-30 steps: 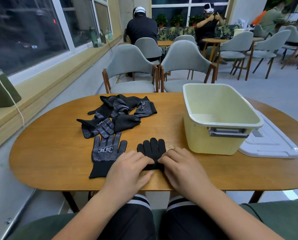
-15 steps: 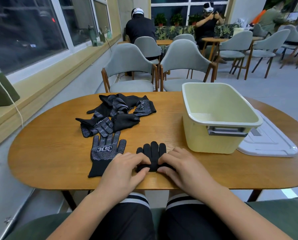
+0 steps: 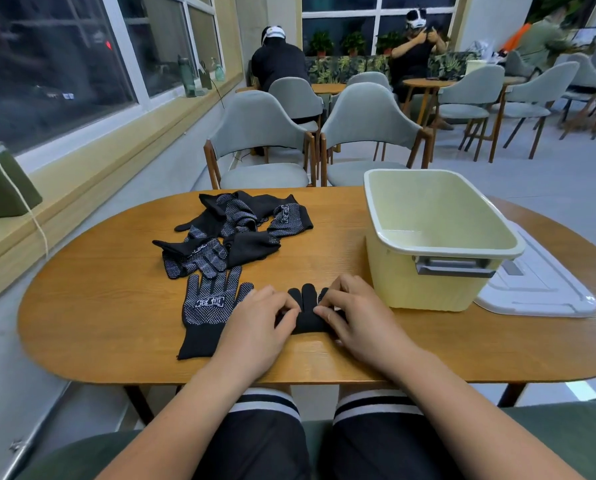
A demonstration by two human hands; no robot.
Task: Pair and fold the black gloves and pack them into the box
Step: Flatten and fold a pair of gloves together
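Head view: left hand [image 3: 255,327] and right hand [image 3: 362,323] both pinch the plain glove [image 3: 308,322] at six o'clock; folding it without the dotted glove [image 3: 213,303] at nine o'clock likely spoils pairing.

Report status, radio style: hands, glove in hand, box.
Left hand and right hand both pinching plain black glove. Yellow box open, just right of it. Nothing in the way.
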